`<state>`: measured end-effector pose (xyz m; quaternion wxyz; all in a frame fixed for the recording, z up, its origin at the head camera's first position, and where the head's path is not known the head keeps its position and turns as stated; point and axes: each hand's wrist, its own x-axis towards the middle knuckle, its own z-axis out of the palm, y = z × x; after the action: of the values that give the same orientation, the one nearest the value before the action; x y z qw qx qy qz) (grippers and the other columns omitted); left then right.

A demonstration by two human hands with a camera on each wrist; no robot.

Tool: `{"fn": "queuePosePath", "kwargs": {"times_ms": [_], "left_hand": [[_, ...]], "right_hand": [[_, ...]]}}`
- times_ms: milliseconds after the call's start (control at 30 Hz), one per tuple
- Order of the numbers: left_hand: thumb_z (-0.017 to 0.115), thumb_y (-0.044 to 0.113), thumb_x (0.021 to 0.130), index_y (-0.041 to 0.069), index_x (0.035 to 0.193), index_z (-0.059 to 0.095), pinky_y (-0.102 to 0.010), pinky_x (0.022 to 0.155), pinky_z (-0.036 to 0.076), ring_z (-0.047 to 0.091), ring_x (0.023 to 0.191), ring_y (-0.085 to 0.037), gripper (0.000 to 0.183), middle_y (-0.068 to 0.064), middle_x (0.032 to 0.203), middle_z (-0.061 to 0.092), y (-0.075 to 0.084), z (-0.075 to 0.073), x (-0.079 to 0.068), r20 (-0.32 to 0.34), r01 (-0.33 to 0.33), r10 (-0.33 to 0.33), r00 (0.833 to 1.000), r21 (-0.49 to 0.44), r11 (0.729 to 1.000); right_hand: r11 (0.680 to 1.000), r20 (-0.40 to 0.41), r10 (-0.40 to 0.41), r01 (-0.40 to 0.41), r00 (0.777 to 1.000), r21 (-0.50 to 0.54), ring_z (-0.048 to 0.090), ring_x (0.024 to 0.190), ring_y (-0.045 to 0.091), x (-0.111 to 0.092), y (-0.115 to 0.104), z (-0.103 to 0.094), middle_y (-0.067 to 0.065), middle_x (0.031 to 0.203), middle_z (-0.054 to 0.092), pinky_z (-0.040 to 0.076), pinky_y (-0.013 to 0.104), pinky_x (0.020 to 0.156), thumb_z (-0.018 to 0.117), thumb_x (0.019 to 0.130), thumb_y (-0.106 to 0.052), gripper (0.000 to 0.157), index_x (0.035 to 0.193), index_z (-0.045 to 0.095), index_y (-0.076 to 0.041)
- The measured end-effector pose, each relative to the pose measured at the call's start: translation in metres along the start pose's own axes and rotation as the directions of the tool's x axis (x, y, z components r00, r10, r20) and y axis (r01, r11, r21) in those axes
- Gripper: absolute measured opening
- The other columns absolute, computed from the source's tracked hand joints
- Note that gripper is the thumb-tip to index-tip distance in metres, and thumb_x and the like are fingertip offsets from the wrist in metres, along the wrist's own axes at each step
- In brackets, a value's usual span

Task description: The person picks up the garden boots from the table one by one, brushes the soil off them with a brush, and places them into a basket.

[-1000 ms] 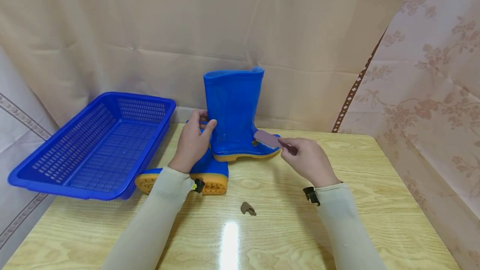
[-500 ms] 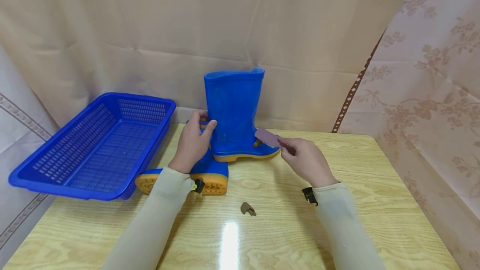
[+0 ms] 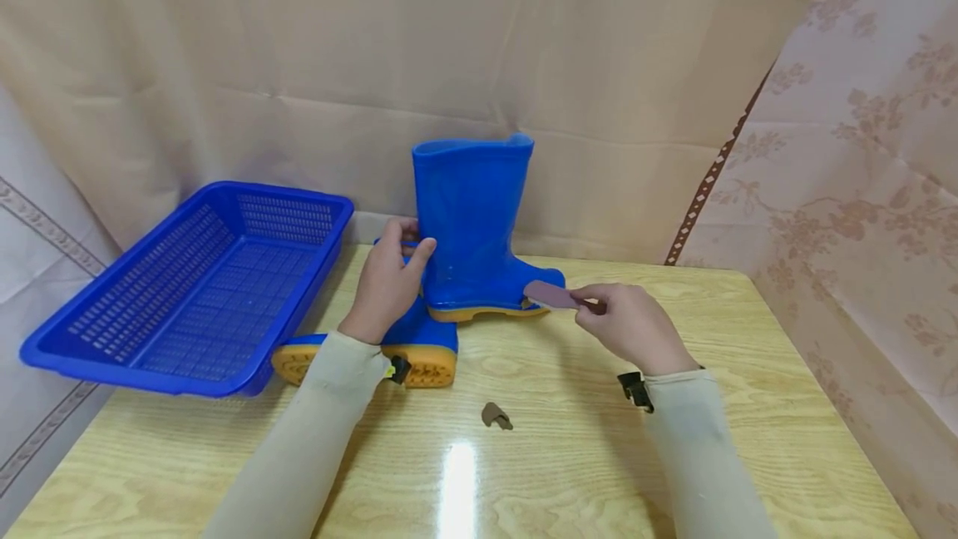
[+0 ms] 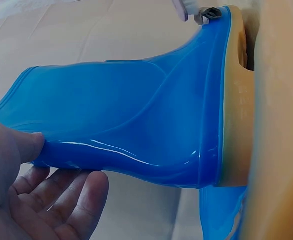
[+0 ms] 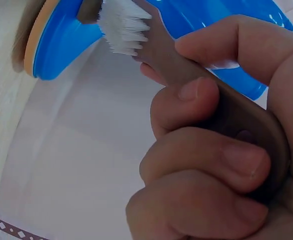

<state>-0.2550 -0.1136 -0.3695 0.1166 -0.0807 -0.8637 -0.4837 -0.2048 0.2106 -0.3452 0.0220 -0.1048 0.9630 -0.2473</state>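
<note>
Your hands are well apart, one on each side of the upright boot (image 3: 471, 223). Your left hand (image 3: 385, 277) holds the back edge of its shaft, with the thumb on the near face and the fingers behind. Your right hand (image 3: 629, 318) has its fingers curled around the handle of the brush (image 3: 550, 293), and the bristles (image 5: 124, 27) are right beside a dark lump (image 4: 210, 14) on the boot's toe; whether they press on it, I cannot tell. The relation that counts most, I judge, is this: the foot of the boot runs from left to right, its toe pointing to your right hand, which is the nearer one to the lump. The shaft rises vertically, its mouth upward, and its inside is hidden. By your left forearm, a second boot (image 3: 415, 323) lies on its side, the sole toward you. Farther left stands the blue basket (image 3: 232, 298), where only its own grid bottom shows. On the worktop (image 3: 599, 456), nearer to you, lies a brown piece (image 3: 496, 416).
</note>
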Motion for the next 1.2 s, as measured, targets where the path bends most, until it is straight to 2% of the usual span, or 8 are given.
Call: {"fn": "queuePosePath", "kwargs": {"times_ms": [300,433,600,800,867,1000,1100,1200], "left_hand": [[0.05,0.036,0.11,0.006,0.144,0.045,-0.05,0.1,0.054,0.061,0.12,-0.029,0.046,-0.014,0.137,0.058,0.002,0.0,-0.001,0.001,0.01,-0.01,1.0,-0.006,1.0],[0.05,0.036,0.11,0.006,0.143,0.045,-0.05,0.099,0.054,0.061,0.119,-0.029,0.045,-0.014,0.136,0.059,0.003,0.001,0.0,-0.001,0.005,-0.005,1.0,-0.005,1.0],[0.051,0.037,0.11,0.007,0.143,0.045,-0.049,0.1,0.053,0.061,0.12,-0.029,0.045,-0.013,0.135,0.059,0.004,0.001,0.0,-0.005,0.006,-0.006,1.0,-0.013,1.0],[0.053,0.039,0.108,0.011,0.154,0.041,-0.051,0.101,0.053,0.06,0.122,-0.029,0.055,-0.013,0.14,0.058,0.003,0.0,-0.001,0.03,0.003,-0.002,1.0,-0.019,1.0],[0.052,0.04,0.109,0.012,0.155,0.042,-0.052,0.102,0.052,0.059,0.124,-0.029,0.055,-0.012,0.142,0.058,0.003,0.0,-0.001,0.045,0.0,0.001,0.999,-0.005,1.0],[0.051,0.042,0.109,0.011,0.152,0.047,-0.053,0.104,0.051,0.058,0.126,-0.031,0.053,-0.012,0.145,0.056,0.003,-0.001,-0.001,0.062,-0.006,0.005,0.998,0.024,1.0],[0.052,0.041,0.108,0.011,0.151,0.048,-0.052,0.103,0.052,0.058,0.127,-0.031,0.052,-0.011,0.145,0.057,0.003,-0.001,-0.002,0.066,-0.015,0.014,0.998,0.021,1.0],[0.055,0.04,0.108,0.012,0.151,0.048,-0.052,0.101,0.053,0.058,0.126,-0.03,0.052,-0.01,0.144,0.057,0.004,-0.001,-0.002,0.076,-0.024,0.024,0.997,-0.001,1.0]], "right_hand": [[0.996,0.066,0.066,-0.062,0.996,-0.064,0.064,0.081,0.019,-0.005,0.006,-0.014,0.013,0.12,0.074,0.047,0.034,0.066,0.061,0.095,-0.025,0.034,0.123,0.076,-0.012],[0.993,0.041,0.116,-0.115,0.992,-0.025,0.057,0.068,0.019,-0.01,0.008,-0.024,0.013,0.115,0.074,0.041,0.033,0.056,0.06,0.096,-0.026,0.037,0.127,0.074,-0.012],[0.993,-0.108,0.116,-0.111,0.987,0.049,0.044,0.054,0.018,-0.009,0.009,-0.025,0.006,0.086,0.07,0.034,0.032,0.049,0.054,0.099,-0.028,0.038,0.127,0.072,-0.009],[0.996,-0.342,0.051,-0.024,0.938,0.084,0.047,0.06,0.021,-0.002,0.011,-0.014,0.005,0.071,0.053,0.038,0.036,0.054,0.048,0.108,-0.045,0.041,0.099,0.064,-0.008],[0.996,-0.31,0.042,-0.017,0.95,0.083,0.045,0.06,0.022,-0.001,0.012,-0.012,0.006,0.073,0.048,0.037,0.036,0.054,0.042,0.11,-0.048,0.045,0.098,0.054,-0.006],[0.997,-0.106,0.042,-0.035,0.993,0.065,0.042,0.059,0.021,0.001,0.012,-0.01,0.007,0.077,0.044,0.035,0.035,0.052,0.032,0.113,-0.043,0.042,0.104,0.045,-0.004],[0.998,0.007,0.044,-0.045,0.999,0.054,0.041,0.058,0.02,0.003,0.013,-0.006,0.006,0.076,0.043,0.034,0.034,0.051,0.032,0.113,-0.039,0.038,0.106,0.044,-0.003],[0.997,0.042,0.039,-0.042,0.998,0.068,0.038,0.056,0.019,0.003,0.014,-0.004,0.005,0.074,0.042,0.032,0.033,0.05,0.032,0.113,-0.042,0.041,0.105,0.044,-0.003]]}}
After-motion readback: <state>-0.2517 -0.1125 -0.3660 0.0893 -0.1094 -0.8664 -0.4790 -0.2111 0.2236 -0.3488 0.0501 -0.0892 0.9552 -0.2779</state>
